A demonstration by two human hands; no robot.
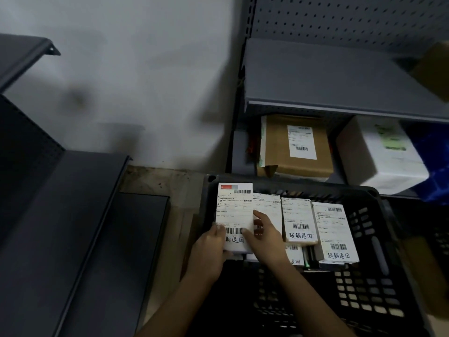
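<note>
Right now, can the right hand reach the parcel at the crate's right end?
Probably yes: the rightmost parcel lies uncovered in the crate, with nothing between it and the right hand, which grips the leftmost parcel.

Black perforated plastic crate (379, 239) carries a row of white labelled parcels (297, 215) along its far wall. Behind the crate, a grey metal shelf (239, 156) bears a brown cardboard box (277, 142) and a white box (381, 161).

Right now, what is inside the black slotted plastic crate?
Four white labelled parcels stand in a row at the far side of the black plastic crate; more labels peek out below. Anything beneath them is covered.
</note>
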